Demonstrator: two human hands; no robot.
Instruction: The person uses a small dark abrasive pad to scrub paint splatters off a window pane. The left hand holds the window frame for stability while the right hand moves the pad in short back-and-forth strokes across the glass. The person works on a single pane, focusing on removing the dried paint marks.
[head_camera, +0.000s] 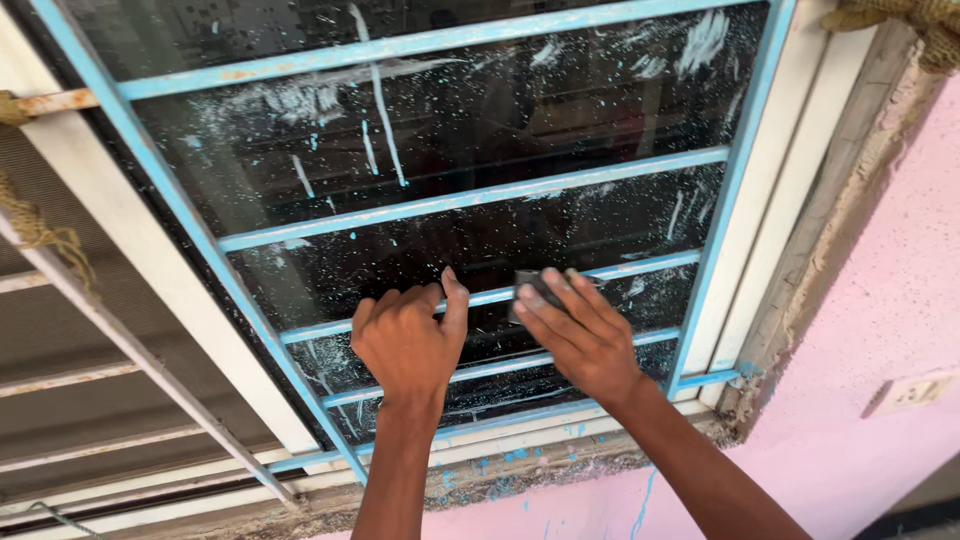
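Observation:
A window with dark glass (470, 240) spattered with light blue and white paint fills the view, behind a light blue metal grille (470, 198) of horizontal bars. My right hand (580, 335) reaches between the lower bars and presses a small dark grey pad (533, 288) flat against the glass. My left hand (405, 340) rests with curled fingers on a lower blue bar, thumb raised, just left of the right hand.
A cream window frame (790, 170) borders the grille on the right, next to a pink wall (880, 300) with a pale switch plate (910, 392). The sill (520, 465) carries blue paint spots. Another grilled opening with cream bars (100, 375) lies left. Frayed rope (40, 235) hangs there.

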